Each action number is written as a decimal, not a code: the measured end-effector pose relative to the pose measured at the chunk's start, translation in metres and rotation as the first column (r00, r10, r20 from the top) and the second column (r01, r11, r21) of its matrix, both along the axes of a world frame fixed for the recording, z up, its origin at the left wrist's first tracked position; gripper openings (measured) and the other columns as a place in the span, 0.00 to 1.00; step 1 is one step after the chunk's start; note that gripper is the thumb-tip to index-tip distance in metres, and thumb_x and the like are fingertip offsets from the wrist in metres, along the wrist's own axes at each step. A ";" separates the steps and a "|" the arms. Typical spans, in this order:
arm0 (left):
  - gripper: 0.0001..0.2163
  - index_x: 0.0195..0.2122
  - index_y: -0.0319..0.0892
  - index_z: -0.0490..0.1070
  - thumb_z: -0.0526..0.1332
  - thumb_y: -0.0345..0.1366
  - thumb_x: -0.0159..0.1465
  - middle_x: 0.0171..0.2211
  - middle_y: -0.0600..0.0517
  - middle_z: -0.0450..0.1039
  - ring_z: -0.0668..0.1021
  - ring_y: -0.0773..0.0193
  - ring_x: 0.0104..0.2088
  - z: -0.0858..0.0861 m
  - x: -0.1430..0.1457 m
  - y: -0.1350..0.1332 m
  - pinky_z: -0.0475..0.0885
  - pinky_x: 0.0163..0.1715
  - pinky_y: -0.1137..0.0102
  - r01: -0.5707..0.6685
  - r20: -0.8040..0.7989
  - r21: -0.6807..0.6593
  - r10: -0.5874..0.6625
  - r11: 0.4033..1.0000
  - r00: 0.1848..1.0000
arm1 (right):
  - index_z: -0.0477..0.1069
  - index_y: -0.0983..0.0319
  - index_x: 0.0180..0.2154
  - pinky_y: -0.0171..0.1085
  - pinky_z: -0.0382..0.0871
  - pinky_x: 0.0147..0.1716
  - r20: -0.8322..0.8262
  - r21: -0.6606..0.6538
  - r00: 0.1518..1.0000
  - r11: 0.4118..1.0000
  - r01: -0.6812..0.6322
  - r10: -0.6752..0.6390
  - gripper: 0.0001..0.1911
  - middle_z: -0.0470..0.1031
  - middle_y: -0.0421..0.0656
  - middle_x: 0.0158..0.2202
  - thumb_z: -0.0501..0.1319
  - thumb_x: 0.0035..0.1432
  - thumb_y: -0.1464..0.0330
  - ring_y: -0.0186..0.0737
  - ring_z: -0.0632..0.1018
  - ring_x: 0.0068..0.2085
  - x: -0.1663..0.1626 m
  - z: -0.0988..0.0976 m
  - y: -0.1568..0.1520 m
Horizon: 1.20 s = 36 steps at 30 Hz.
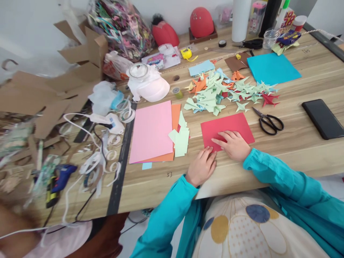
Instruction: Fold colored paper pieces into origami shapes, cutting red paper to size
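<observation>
A sheet of red paper (228,125) lies flat on the wooden table. My right hand (235,145) rests on its lower part, fingers apart and stretched to the left. At the lower left corner, the fingertips of my left hand (202,166) touch the sheet; its fingers lie fairly flat. Black-handled scissors (270,122) lie just right of the paper. Behind it is a heap of folded paper stars or cranes (215,91), mostly pale green with some orange, blue and red. Pale green paper pieces (182,141) lie to the left.
Pink paper (152,132) lies over orange sheets at left; blue paper (274,68) is at back right. A phone (324,119) sits at the right edge. Farther left are a glue gun (63,177), cables, tape rolls (127,114) and cardboard (40,93). Another person sits at lower left.
</observation>
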<state>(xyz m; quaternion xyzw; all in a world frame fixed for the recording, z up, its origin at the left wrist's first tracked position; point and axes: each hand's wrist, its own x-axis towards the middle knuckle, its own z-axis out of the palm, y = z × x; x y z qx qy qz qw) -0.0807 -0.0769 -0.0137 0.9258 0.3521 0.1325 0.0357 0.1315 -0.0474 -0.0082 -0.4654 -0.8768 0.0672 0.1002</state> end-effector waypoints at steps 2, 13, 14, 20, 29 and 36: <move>0.17 0.53 0.36 0.68 0.51 0.38 0.67 0.49 0.38 0.69 0.69 0.50 0.53 0.002 0.003 0.000 0.69 0.51 0.55 -0.028 -0.024 -0.009 0.028 1.000 0.999 | 0.58 0.53 0.62 0.51 0.56 0.53 0.017 0.021 1.000 1.000 0.013 -0.013 0.25 0.61 0.52 0.62 0.52 0.64 0.68 0.54 0.63 0.59 -0.003 0.001 -0.001; 0.24 0.57 0.44 0.66 0.52 0.51 0.65 0.48 0.39 0.67 0.68 0.50 0.49 0.006 0.012 0.001 0.68 0.48 0.56 -0.080 -0.123 -0.002 0.079 0.997 0.989 | 0.75 0.66 0.45 0.48 0.62 0.51 -0.054 0.204 0.992 0.974 -0.099 0.112 0.15 0.75 0.52 0.50 0.54 0.64 0.67 0.49 0.71 0.51 0.002 -0.011 -0.021; 0.24 0.57 0.44 0.66 0.52 0.51 0.65 0.48 0.39 0.67 0.68 0.50 0.49 0.007 0.012 0.001 0.68 0.48 0.56 -0.079 -0.126 -0.001 0.079 0.997 0.989 | 0.76 0.66 0.44 0.48 0.62 0.51 -0.044 0.239 0.991 0.965 -0.110 0.124 0.14 0.76 0.51 0.48 0.54 0.64 0.67 0.48 0.72 0.49 0.003 -0.012 -0.022; 0.23 0.57 0.44 0.66 0.52 0.51 0.66 0.48 0.40 0.68 0.69 0.51 0.49 0.008 0.013 0.000 0.67 0.48 0.56 -0.081 -0.158 0.035 0.086 0.996 0.984 | 0.78 0.64 0.36 0.45 0.63 0.47 -0.054 0.351 0.983 0.925 -0.146 0.176 0.13 0.79 0.48 0.42 0.56 0.63 0.66 0.44 0.73 0.44 0.008 -0.011 -0.017; 0.22 0.56 0.44 0.67 0.53 0.48 0.66 0.48 0.39 0.70 0.70 0.50 0.50 0.006 0.018 -0.008 0.67 0.50 0.55 -0.119 -0.180 0.075 0.131 0.990 0.975 | 0.77 0.61 0.39 0.44 0.62 0.43 -0.122 0.272 0.979 0.954 -0.128 0.166 0.11 0.78 0.46 0.45 0.57 0.63 0.67 0.43 0.73 0.46 0.015 -0.019 -0.015; 0.19 0.57 0.43 0.67 0.53 0.42 0.67 0.50 0.38 0.69 0.71 0.50 0.49 0.002 0.021 -0.012 0.69 0.46 0.57 -0.162 -0.183 0.062 0.171 0.985 0.968 | 0.77 0.60 0.41 0.45 0.61 0.42 -0.112 0.223 0.988 0.971 -0.082 0.109 0.11 0.78 0.46 0.46 0.57 0.63 0.67 0.44 0.73 0.45 0.012 -0.015 -0.020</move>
